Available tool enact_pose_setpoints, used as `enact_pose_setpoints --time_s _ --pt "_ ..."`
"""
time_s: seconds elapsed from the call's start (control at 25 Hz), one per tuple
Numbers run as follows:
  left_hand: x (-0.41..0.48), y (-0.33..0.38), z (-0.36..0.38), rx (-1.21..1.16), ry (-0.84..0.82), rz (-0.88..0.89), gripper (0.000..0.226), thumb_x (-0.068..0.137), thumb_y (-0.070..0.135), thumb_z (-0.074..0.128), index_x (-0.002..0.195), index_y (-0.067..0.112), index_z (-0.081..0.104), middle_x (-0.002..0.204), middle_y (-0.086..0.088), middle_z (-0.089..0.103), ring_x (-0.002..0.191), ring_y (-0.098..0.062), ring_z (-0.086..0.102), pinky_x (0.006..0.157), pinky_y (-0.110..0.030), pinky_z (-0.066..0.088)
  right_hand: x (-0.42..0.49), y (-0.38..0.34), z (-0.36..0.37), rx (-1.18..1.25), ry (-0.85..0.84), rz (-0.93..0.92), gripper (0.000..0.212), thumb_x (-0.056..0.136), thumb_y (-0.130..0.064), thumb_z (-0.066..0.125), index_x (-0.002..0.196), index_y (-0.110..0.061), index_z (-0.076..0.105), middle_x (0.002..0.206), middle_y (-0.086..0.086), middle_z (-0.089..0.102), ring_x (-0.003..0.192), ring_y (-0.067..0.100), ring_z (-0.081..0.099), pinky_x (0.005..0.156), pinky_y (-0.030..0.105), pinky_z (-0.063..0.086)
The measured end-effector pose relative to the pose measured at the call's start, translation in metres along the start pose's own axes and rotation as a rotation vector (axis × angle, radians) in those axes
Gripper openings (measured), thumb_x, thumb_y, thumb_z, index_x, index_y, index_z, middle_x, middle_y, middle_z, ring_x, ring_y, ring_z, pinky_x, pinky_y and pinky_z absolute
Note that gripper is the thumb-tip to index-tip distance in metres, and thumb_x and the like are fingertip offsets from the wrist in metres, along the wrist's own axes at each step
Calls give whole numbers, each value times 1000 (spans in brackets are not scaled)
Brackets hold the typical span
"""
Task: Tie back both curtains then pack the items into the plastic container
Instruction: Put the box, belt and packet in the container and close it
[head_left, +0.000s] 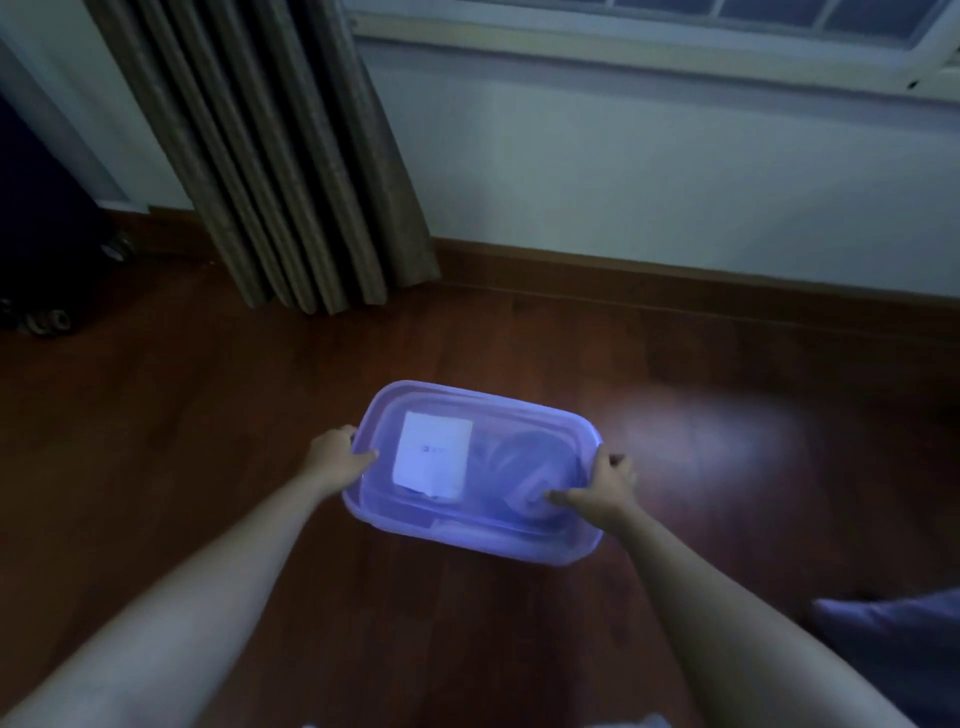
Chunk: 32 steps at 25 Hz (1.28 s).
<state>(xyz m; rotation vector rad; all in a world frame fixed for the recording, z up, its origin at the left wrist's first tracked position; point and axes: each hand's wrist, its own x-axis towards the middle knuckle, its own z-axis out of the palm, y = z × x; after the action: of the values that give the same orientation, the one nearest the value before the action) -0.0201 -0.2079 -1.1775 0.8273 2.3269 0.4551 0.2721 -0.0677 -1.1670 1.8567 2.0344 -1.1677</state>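
The left hand (337, 452) and right hand (608, 488) each grip a short end of the plastic container (467, 396), whose long axis runs left-right between them, equally near both, over the wooden floor (208, 415).

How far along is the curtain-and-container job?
Done: a white box and a round item lie inside the plastic container, with the lid seemingly on. In hand: the left hand and right hand grip its two ends. Left: unclear. One curtain hangs gathered, its tie out of view; the other is unseen.
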Motion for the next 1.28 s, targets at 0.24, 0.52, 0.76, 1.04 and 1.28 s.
enact_pose_setpoints --time_s 0.24,0.52,0.76,1.04,1.28 --pt "-1 -2 16 -17 -13 56 32 83 24 69 108 6 63 108 -13 68 96 -27 64 80 -34 50 24 36 -3 241 16 -60 98 68 -57 72 143 -13 29 140 14 46 129 31 45 106 43 38" --pt "1 -4 22 -34 25 -1 46 84 26 66 124 8 56 121 -13 64 107 -28 61 86 -35 48 25 36 4 241 7 -102 66 98 -34 44 151 -18 7 145 16 42 129 38 45 102 39 36" --pt "16 9 33 31 -31 -134 73 85 54 39 149 24 20 149 -14 35 132 -39 38 105 -48 35 38 35 9 283 68 -11 78 92 -47 45 151 -19 2 139 19 49 124 41 48 100 41 38" --pt "30 13 44 -31 10 -43 51 98 52 17 147 47 4 145 -11 45 127 -46 43 106 -49 32 38 31 21 239 154 -23 63 94 -52 38 147 -43 5 128 25 57 116 48 51 99 44 39" --pt "31 14 49 57 65 -29 50 99 48 14 148 42 6 136 -13 53 118 -44 51 98 -47 39 36 24 17 149 193 -40 56 96 -47 37 144 -51 7 121 28 60 113 49 53 96 43 40"
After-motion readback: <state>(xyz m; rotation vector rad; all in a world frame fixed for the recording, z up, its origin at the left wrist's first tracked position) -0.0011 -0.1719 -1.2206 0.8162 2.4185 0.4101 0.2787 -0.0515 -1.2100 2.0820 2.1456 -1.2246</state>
